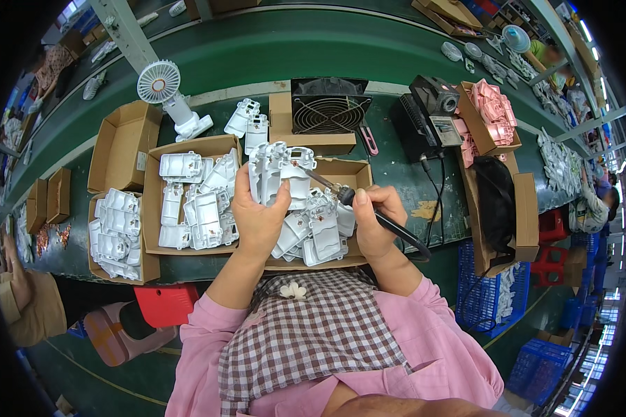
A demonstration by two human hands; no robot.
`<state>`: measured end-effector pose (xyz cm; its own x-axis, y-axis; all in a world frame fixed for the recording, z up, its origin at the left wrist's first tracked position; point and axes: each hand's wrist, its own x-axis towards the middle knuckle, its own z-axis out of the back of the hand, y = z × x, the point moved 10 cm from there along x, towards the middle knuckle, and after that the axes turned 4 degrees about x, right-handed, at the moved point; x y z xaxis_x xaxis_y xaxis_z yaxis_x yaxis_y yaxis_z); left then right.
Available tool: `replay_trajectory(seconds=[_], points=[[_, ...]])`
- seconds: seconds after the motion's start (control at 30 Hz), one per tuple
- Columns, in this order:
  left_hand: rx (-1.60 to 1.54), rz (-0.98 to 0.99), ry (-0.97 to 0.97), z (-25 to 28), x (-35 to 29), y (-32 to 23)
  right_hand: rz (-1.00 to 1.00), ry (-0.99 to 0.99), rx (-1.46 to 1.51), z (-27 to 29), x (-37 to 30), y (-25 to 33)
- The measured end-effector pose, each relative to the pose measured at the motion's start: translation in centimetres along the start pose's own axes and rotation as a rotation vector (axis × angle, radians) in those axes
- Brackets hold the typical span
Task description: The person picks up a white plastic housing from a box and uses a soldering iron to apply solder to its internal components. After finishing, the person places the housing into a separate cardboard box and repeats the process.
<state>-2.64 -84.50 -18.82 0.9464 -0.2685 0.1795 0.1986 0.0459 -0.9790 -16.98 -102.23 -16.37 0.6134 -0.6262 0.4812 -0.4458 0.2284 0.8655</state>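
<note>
White covers point(275, 170) pinched upright in raised L hand point(259, 210); I see R hand point(379, 219) pinching soldering iron point(346, 196), tip angled up-left.

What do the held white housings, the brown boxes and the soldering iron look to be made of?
White housings: probably moulded plastic, lightly glossy, with thin walls and rounded corners.
Brown boxes: cardboard, matt, with folded panels.
Soldering iron: black grip, plastic or rubber, I can't tell which; slim shaft likely metal, from its greyish tone.
</note>
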Motion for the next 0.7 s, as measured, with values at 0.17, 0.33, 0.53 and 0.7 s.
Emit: replay_trajectory(seconds=[0.17,0.33,0.53,0.7], points=[[-0.002,-0.005,0.012,0.03,0.07,0.54,-0.005,-0.001,-0.012,-0.03,-0.06,-0.26],[0.028,-0.011,0.007,0.07,0.03,0.29,-0.016,0.008,-0.009,-0.09,-0.03,-0.38],[-0.007,0.003,0.0,0.07,0.01,0.28,-0.014,-0.002,-0.017,-0.13,0.04,-0.21],[0.004,0.012,0.019,-0.12,0.02,0.52,-0.02,-0.057,0.017,0.73,-0.33,-0.92]])
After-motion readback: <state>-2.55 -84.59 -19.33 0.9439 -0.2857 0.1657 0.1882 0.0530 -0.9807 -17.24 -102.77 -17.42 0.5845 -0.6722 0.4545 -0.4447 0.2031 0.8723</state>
